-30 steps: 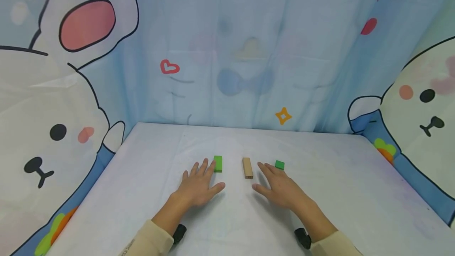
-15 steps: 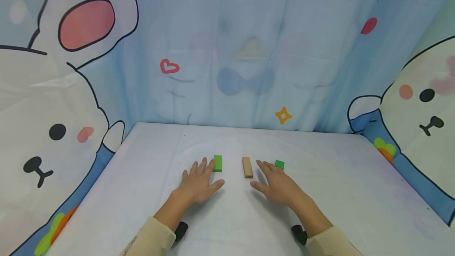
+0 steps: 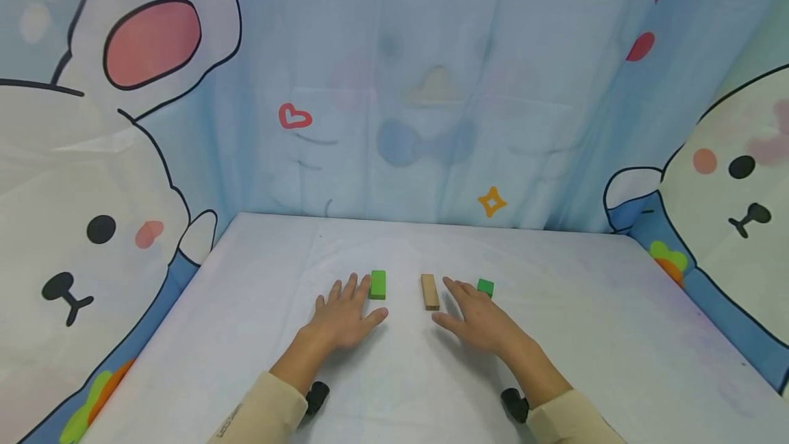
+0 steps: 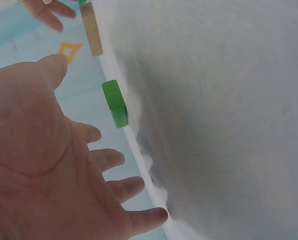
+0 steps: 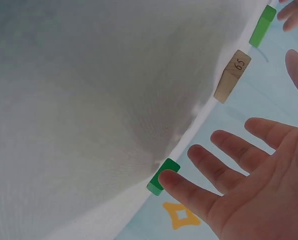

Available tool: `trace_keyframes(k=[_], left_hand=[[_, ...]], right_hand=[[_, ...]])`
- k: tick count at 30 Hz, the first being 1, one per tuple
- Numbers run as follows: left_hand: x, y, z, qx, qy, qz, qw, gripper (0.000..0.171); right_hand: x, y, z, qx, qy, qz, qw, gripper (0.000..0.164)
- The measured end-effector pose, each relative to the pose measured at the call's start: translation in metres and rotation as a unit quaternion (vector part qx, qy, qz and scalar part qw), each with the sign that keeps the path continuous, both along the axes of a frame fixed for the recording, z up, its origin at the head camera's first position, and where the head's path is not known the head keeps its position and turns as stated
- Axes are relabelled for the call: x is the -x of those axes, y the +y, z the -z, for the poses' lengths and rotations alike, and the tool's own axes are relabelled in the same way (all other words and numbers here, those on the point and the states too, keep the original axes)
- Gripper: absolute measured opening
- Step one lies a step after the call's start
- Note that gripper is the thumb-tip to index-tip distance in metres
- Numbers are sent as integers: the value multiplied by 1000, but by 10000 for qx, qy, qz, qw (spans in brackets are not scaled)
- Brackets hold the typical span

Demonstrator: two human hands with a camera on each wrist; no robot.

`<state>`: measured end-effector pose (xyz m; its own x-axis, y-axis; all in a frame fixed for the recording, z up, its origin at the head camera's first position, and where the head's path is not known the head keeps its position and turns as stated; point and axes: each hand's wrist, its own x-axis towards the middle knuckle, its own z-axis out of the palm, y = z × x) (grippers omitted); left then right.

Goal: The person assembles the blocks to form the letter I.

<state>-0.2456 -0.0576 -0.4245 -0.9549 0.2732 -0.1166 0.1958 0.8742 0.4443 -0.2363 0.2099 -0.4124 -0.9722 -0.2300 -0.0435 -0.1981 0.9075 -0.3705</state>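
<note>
Three small blocks lie spaced in a row on the white table. A light green block (image 3: pixel 379 285) is at the left, a bare wooden block (image 3: pixel 430 292) in the middle, a darker green block (image 3: pixel 485 287) at the right. My left hand (image 3: pixel 340 323), palm down with fingers spread, has its index fingertip right at the light green block's left side. My right hand (image 3: pixel 483 323) spreads its fingers over the table and partly covers the darker green block's near edge in the head view. The wooden block's end bears handwritten "59" or "65" in the right wrist view. Neither hand holds anything.
The white-covered table (image 3: pixel 296 245) ends at a light blue curtain (image 3: pixel 345 170) printed with cartoon bears, a heart and a star. A black wrist camera (image 3: pixel 317 397) sits under the left wrist, another black camera (image 3: pixel 515 405) under the right.
Both hands shift very slightly; the right hand edges a little left, toward the wooden block. The blocks stay in place.
</note>
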Motion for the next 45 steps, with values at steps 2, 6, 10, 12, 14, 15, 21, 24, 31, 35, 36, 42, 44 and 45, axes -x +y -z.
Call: trace_keyframes(k=[2,6,10,12,14,15,21,24,31,35,36,42,44,45], left_hand=[[2,0,0,36,-18,-25,10000,80],[5,0,0,66,-19,-85,9999,80],[8,0,2,75,-30,-116,9999,80],[9,0,3,75,-28,-115,9999,80],[10,0,3,78,-18,-117,9999,80],[10,0,3,81,-17,-120,9999,80],[12,0,5,102,13,-129,9999,80],[13,0,6,117,16,-146,9998,80],[14,2,5,154,12,-180,9997,80],[14,3,4,141,17,-188,9997,81],[15,4,4,131,13,-194,9997,81],[17,8,4,125,-61,-232,9996,81],[18,10,4,143,-94,-258,9995,81],[19,11,4,147,-106,-278,9994,81]], right_hand=[[0,0,-1,-19,-12,19,10000,80],[1,-1,-1,-30,-3,33,10000,79],[2,-3,-1,-34,16,25,10000,80],[3,-4,-1,-37,13,28,10000,80],[4,-4,0,-53,11,33,10000,80],[4,-4,0,-60,13,34,10000,80],[7,-5,2,-46,-5,48,10000,80],[8,-5,2,-45,-42,75,10000,80],[12,-7,5,-104,-152,200,9996,81],[15,-9,6,-201,-167,190,9995,81],[15,-9,6,-211,-168,180,9995,82],[16,-10,6,-246,-161,142,9995,82],[17,-11,6,-280,-161,154,9994,83],[17,-11,6,-295,-159,155,9993,83]])
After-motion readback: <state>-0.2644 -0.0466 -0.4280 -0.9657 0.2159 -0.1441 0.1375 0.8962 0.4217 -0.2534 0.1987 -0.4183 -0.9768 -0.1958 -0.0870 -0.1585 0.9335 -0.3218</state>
